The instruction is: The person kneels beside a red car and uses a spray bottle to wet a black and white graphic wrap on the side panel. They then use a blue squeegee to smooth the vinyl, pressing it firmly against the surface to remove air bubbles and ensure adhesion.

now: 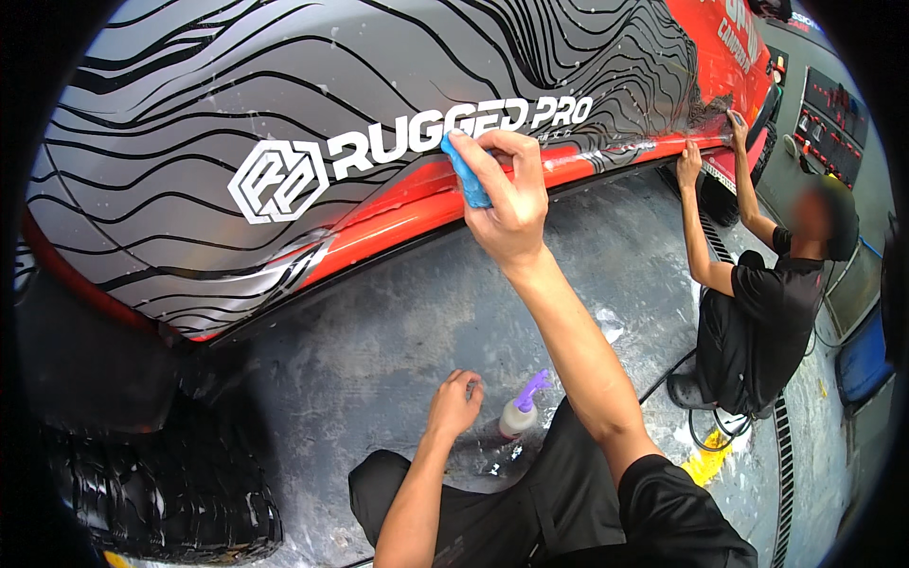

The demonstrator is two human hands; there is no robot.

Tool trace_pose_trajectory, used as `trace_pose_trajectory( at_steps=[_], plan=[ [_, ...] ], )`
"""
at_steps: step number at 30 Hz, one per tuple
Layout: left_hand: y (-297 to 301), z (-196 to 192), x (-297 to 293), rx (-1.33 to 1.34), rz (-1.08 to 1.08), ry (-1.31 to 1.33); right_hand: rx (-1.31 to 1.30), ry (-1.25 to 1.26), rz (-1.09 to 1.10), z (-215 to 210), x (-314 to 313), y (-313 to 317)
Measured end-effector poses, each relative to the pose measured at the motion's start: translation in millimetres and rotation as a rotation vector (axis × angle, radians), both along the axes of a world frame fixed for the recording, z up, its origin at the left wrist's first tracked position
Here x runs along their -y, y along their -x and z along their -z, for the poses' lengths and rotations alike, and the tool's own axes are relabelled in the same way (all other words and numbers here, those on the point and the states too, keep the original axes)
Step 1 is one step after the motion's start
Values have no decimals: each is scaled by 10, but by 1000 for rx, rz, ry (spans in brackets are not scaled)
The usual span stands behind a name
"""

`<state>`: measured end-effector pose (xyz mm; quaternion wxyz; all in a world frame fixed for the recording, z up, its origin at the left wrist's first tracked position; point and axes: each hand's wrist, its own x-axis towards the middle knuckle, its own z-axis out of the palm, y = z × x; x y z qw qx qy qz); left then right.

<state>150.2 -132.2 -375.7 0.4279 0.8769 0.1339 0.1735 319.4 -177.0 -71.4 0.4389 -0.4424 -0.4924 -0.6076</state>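
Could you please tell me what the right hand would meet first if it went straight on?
Probably the grey wavy-lined vehicle side panel, which the blue pad in the right hand appears to touch.

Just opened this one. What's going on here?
A person's right hand holds a blue pad against the lower side of a car with a grey, black and red finish. The left hand is empty, near a spray bottle on the floor. To the right, a crouching co-worker has both hands at the car's lower edge.
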Motion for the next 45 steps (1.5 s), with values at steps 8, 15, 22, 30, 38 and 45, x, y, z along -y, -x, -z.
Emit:
trace_pose_trajectory(
  at_steps=[8, 15, 22, 30, 38, 45],
  plan=[
    [7, -24, 50, -12, 11, -4, -29, 6, 20, 61, 21, 0],
    [-15, -47, 31, -9, 1, -43, -55, 26, -54, 73, 0, 18],
    [0, -2, 42, -2, 12, -27, -67, 21, -42, 114, 27, -1],
    [22, -56, 21, -76, 3, -9, -42, 106, -25, 83, -115, 228],
    [53, -43, 28, -86, 5, -16, -69, 45, -75, 183, -198, 211],
    [40, -79, 33, -72, 27, -20, -64, 38, -90, 72, -170, 305]
  ],
)
